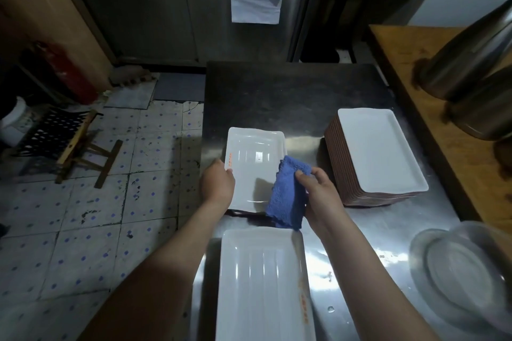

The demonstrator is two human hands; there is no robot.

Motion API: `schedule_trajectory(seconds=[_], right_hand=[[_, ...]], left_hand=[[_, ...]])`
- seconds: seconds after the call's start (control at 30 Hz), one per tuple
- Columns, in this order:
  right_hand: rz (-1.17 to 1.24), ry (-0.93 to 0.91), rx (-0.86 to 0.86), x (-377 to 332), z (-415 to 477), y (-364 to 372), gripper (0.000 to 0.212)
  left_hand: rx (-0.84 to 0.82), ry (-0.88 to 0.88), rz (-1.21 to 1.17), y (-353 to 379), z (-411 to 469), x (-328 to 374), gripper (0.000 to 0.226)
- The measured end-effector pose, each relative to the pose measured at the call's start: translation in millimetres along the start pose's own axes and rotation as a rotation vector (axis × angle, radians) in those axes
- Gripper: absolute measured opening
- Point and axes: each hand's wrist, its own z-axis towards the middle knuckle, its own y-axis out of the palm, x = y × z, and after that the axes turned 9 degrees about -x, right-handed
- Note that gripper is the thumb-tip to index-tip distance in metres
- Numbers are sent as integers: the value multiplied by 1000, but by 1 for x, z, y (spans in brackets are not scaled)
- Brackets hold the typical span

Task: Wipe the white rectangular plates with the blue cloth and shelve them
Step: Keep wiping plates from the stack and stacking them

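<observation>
You are in the wiping step. The white rectangular plate (255,166) you are working on is held over the steel table (291,97) at its left edge. Your left hand (217,181) grips the plate's left rim, fingers curled round it. Your right hand (318,196) pinches the blue cloth (288,191) between thumb and fingers. The cloth drapes over the plate's right rim and near-right corner, while most of the plate's face is uncovered.

By my reading, the next move calls for a steady left-hand grip while you draw the cloth across the well towards that hand, then along the raised rims. Shelving comes after that, and no shelf shows plainly here.

The plate is glossy and smooth, with a shallow well, a raised rim and orange marks along its left rim; it will likely be slippery if wet. The cloth is thick and nubbly with ragged edges, and folds softly. A dark edge shows under the plate's near end, but what it belongs to is unclear.

Nearer you than the held plate lies a second plate (260,285) of the same kind, face up, orange marks on its right rim. Well to the right of the held plate is a tall stack of plates (379,152), white on top, with reddish-brown edges down its side. Further right are a wooden counter (432,69) and dull steel pots (471,63). To the near right is a clear round dish (465,271).
</observation>
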Motion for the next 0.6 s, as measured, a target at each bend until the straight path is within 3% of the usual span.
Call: schedule_trajectory(seconds=[0.47,0.6], right_hand=[[-74,-128,67,-21,-37,-15,1],[-95,-175,-11,-33,-59,-16,4]], left_hand=[[5,-32,-670,-27,-36,10,9],[18,-8,-779,-44,-58,24,13]])
